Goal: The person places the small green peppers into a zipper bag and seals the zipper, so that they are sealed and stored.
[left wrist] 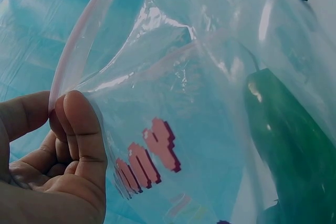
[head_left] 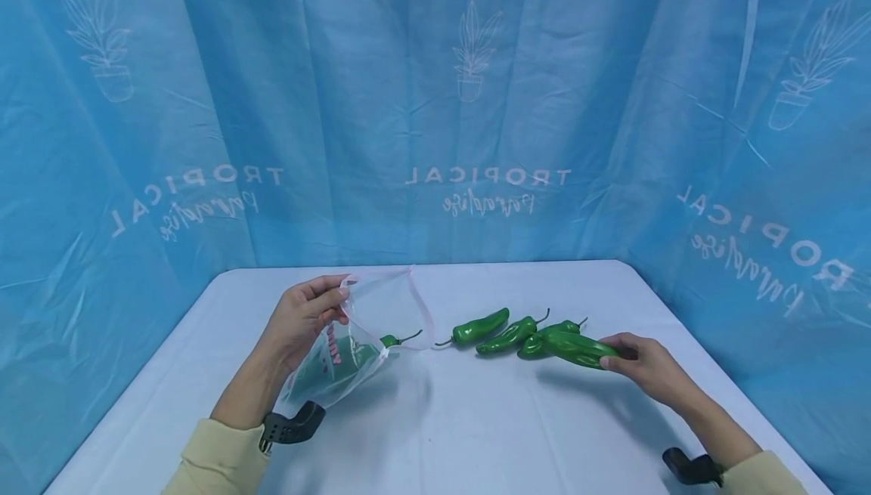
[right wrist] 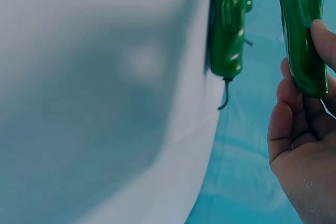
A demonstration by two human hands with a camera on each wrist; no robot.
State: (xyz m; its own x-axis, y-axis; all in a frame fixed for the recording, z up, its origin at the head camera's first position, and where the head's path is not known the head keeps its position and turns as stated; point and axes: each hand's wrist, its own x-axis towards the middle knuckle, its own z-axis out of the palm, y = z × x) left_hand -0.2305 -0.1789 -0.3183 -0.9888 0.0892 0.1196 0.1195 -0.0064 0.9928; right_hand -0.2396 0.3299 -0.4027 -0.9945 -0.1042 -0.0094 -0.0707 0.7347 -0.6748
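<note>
My left hand (head_left: 302, 325) pinches the pink rim of a clear plastic bag (head_left: 382, 302) between thumb and fingers. The bag's mouth gapes toward the right, and at least one green pepper (head_left: 347, 360) lies inside, its stem poking out near the opening. Pink lettering shows on the bag's side in the left wrist view, next to that pepper (left wrist: 289, 135). Over at the right, my right hand (head_left: 649, 366) grips another green pepper (head_left: 578, 348) by one end, above the table. In the right wrist view my thumb presses this pepper (right wrist: 302, 30) against the fingers.
Three loose green peppers, left (head_left: 479, 329), middle (head_left: 506, 336) and right (head_left: 566, 326), lie in a row on the white table (head_left: 476, 419), between bag and right hand. The held pepper partly covers the right one. Blue printed curtains (head_left: 381, 117) enclose the back and sides.
</note>
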